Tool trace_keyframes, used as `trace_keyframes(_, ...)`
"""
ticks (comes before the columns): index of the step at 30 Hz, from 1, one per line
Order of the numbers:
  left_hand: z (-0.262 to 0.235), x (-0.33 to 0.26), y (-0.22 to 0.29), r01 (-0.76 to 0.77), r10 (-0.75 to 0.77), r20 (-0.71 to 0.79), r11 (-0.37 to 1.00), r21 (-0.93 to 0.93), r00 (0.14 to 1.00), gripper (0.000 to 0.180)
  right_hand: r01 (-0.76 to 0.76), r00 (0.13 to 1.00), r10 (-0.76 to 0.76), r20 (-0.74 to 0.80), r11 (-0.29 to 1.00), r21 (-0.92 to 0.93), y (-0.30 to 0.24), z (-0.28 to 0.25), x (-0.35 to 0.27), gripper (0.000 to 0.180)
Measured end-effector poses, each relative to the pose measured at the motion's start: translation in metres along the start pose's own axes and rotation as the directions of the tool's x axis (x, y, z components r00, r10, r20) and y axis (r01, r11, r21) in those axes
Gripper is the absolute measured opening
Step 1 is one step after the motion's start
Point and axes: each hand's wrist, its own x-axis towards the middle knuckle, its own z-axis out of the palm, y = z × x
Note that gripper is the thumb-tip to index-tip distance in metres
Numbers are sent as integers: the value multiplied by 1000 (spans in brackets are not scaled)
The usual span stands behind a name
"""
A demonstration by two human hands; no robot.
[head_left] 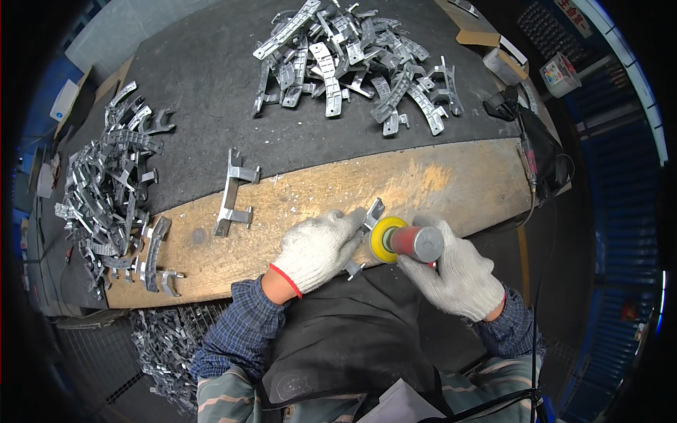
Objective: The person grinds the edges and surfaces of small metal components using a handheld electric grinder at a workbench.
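The left hand (pixel 321 247), in a white knitted glove with a red cuff edge, was at the middle of the frame, its grip pinching a metal bracket (pixel 376 210). One end of that bracket showed above the fingertips, and another bit of metal poked out below the hand, near the front edge of the wooden board (pixel 486 169). The right hand (pixel 465 271), gloved too, was right of center with its grip wrapped around a red and grey sander (pixel 423 244). The sander's yellow disc (pixel 384 240) faced the bracket at very close range (whether the two touched, I could not tell).

Left of center, a loose bracket (pixel 229 194) lay on the board, its two arms pointing right. A big heap of brackets (pixel 328 74) covered part of the dark surface (pixel 204 92) at the top of the frame, and a second heap (pixel 113 190) ran down the left side, spilling onto the board's left end. More small metal pieces (pixel 166 349) sat below the board at the lower left. A black apron (pixel 338 331) filled the lower middle, and a white bucket (pixel 560 74) stood at the upper right.
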Motion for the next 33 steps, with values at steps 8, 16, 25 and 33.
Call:
trace_keyframes(8,-4,2,1,14,-14,5,1000,-13,1000,40,-104,995,103,-14,993,-58,24,6,-28,64)
trace_keyframes(16,-21,11,-11,97,-51,159,950,-298,986,39,-49,998,49,46,999,-1,0,8,-35,67)
trace_keyframes(25,-22,12,-15,134,-86,150,928,-348,985,41,202,937,-163,308,974,-99,-23,22,-5,81)
trace_keyframes(33,-12,13,-21,52,-25,99,957,-286,995,36,159,942,-104,319,975,-153,-30,14,-11,79)
